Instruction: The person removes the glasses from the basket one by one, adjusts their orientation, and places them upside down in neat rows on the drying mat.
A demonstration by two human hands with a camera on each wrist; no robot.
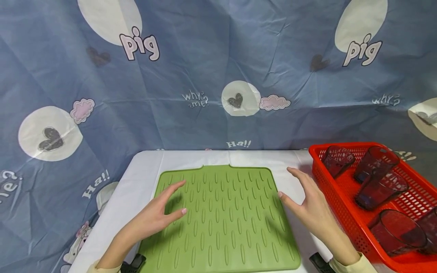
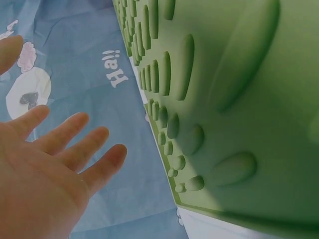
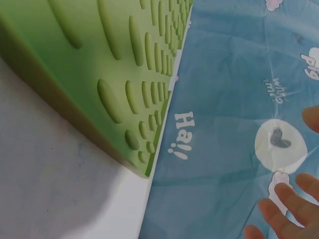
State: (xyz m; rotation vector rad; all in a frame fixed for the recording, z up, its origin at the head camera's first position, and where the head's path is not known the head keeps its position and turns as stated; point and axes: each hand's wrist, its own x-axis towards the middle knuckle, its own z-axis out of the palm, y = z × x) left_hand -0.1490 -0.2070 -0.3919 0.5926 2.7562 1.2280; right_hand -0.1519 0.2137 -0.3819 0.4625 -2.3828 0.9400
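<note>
A green ridged drying mat (image 1: 218, 220) lies flat on the white table, its raised oval bumps facing up. Over its left part hovers my left hand (image 1: 153, 216), thumb and fingers spread apart with nothing between them. My right hand (image 1: 310, 206) is held above the mat's right edge, also spread and holding nothing. In the left wrist view the left palm (image 2: 40, 174) faces the camera with its fingers apart. Only some fingertips of the right hand (image 3: 294, 209) show in the right wrist view.
At the right stands a red plastic basket (image 1: 341, 201) with perforated walls. Several clear drinking glasses, such as a tilted glass (image 1: 382, 189) and a nearer glass (image 1: 397, 231), sit inside it. A blue printed cloth (image 1: 205, 76) hangs behind the white table (image 1: 112, 220).
</note>
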